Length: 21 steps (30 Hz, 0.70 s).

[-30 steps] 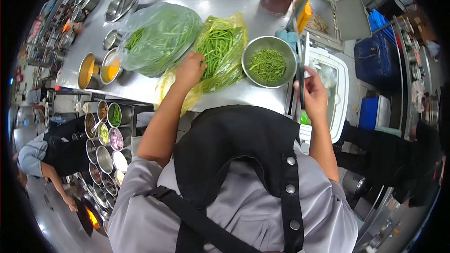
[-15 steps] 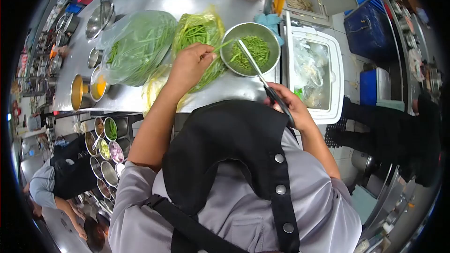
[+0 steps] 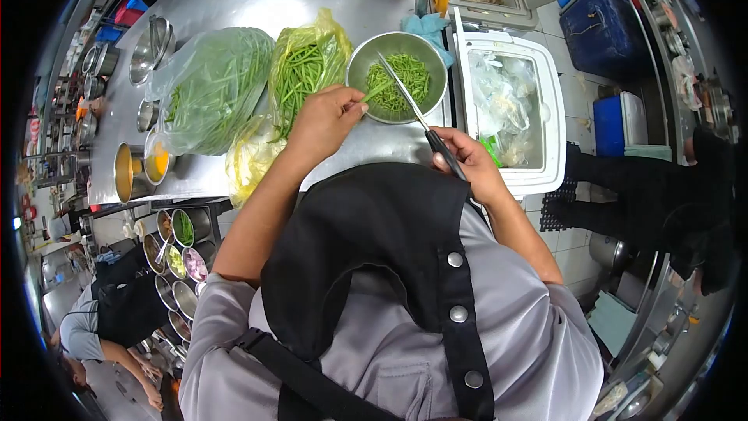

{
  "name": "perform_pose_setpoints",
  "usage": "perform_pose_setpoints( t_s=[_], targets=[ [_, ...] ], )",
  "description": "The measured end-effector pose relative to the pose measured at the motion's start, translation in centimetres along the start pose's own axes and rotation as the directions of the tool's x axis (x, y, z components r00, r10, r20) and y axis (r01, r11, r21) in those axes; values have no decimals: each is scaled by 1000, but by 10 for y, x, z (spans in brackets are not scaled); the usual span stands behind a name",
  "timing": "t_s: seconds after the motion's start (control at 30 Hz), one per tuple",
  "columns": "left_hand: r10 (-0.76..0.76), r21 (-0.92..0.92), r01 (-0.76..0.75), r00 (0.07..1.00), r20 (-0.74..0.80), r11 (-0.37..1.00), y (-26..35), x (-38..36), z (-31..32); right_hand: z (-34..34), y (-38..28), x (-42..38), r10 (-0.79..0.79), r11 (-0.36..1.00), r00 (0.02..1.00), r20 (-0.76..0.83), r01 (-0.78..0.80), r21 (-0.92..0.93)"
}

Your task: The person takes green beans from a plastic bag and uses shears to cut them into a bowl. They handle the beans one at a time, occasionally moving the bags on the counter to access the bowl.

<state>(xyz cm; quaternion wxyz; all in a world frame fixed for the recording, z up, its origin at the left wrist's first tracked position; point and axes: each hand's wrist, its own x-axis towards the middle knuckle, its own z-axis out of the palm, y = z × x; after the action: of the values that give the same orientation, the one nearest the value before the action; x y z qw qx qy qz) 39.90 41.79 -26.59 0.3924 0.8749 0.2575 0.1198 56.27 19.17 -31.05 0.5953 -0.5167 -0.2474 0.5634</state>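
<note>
My left hand (image 3: pixel 327 117) is closed, pinching green beans (image 3: pixel 378 91) whose ends reach over the rim of a metal bowl (image 3: pixel 359 58). Cut green bean pieces (image 3: pixel 409 78) lie inside that bowl. My right hand (image 3: pixel 467 157) grips the black handle of a knife (image 3: pixel 409 100); its narrow blade slants across the bowl, close to the held beans. Left of the bowl, a yellow plastic bag (image 3: pixel 336 35) lies open with long whole beans in it. Beside it rests a larger clear bag (image 3: pixel 234 86) of greens.
A white cooler (image 3: pixel 554 121) with plastic bags inside stands right of the steel table (image 3: pixel 304 0). At the table's left are metal containers (image 3: pixel 125 174), one pair holding something orange. A person (image 3: pixel 117 312) bends at the lower left; another person's dark-clothed legs (image 3: pixel 615 179) are at right.
The view has shifted, so the table items appear further left. The held beans now sit lower over the bowl, nearer the middle of the knife blade. Both hands keep their holds.
</note>
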Motion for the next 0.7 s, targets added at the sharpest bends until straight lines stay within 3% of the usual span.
perform_pose_setpoints(
  t_s=[0.13, 0.17, 0.2, 0.23, 0.3, 0.4, 0.7],
  targets=[
    [-91, -111, 81, 992, -91, 991, -8, 3, 7, 1, 0, -1, 13, 1000, 998, -69, -13, -2],
    [-271, -677, 169, 961, -47, 716, -11, 7, 7, 0, -2, -2, -11, 1000, 999, -33, 11, 16],
    [-388, -975, 162, 917, 92, 153, -12, 9, 6, 0, -4, -4, -32, 999, 999, 3, 32, 35],
    [-396, -975, 159, 914, 87, 153, -11, 10, 6, 0, -8, -5, -46, 999, 998, 40, 46, -11],
    [-470, -998, 60, 882, 41, 27, -4, 15, 6, 3, -12, -4, -58, 998, 995, 75, 60, -30],
    [-461, -999, 36, 887, 29, 6, -2, 12, 12, 5, -12, -4, -58, 997, 994, 94, 63, -49],
    [-450, -993, 103, 891, 65, 61, 7, 7, 17, 8, -13, 0, -59, 997, 994, 90, 64, -51]
  ],
)
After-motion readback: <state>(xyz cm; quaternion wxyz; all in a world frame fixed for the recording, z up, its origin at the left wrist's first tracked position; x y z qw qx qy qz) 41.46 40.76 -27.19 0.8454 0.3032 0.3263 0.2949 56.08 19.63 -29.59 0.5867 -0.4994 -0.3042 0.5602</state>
